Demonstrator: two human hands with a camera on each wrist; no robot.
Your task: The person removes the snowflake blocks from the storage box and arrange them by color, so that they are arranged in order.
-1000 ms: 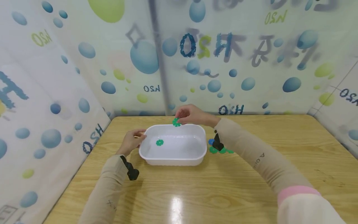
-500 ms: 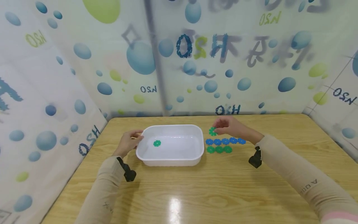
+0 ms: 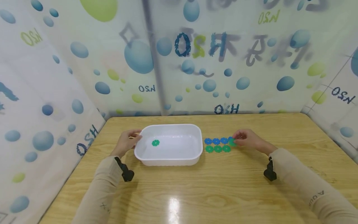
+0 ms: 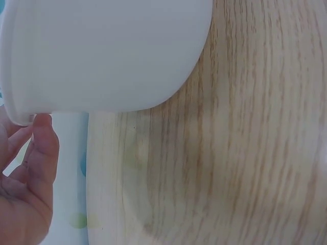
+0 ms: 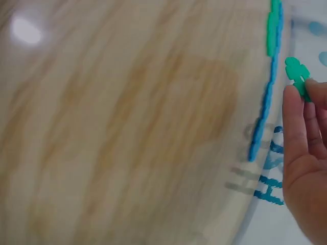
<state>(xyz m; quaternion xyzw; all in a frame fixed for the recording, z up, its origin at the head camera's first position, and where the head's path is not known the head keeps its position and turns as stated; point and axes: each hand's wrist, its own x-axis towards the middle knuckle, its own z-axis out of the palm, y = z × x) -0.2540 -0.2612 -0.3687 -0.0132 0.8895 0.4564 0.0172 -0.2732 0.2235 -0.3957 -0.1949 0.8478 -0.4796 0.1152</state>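
Note:
My left hand point(image 3: 126, 143) holds the left end of a white plastic basin point(image 3: 169, 160), its thumb and fingers at the rim, as the left wrist view shows from below. One green flower-shaped disc point(image 3: 155, 142) lies inside the basin. Between thumb and fingertips my right hand point(image 3: 250, 139) pinches another green flower-shaped disc point(image 5: 297, 71). In the head view this disc overlaps the right part of a row of blue flower-shaped discs point(image 3: 216, 141). Some of that row is hidden behind the disc and fingers. In front of the blue row lie 3 green discs point(image 3: 218, 149).
All of this stands on a wooden table point(image 3: 195, 193) with a glossy light reflection near its front. A wall covering point(image 3: 179, 74) printed with bubbles rises behind the table's back edge and along both sides.
My right hand has carried the green disc from above the basin's back rim to the right and down to the blue row. The left hand stays at the basin.

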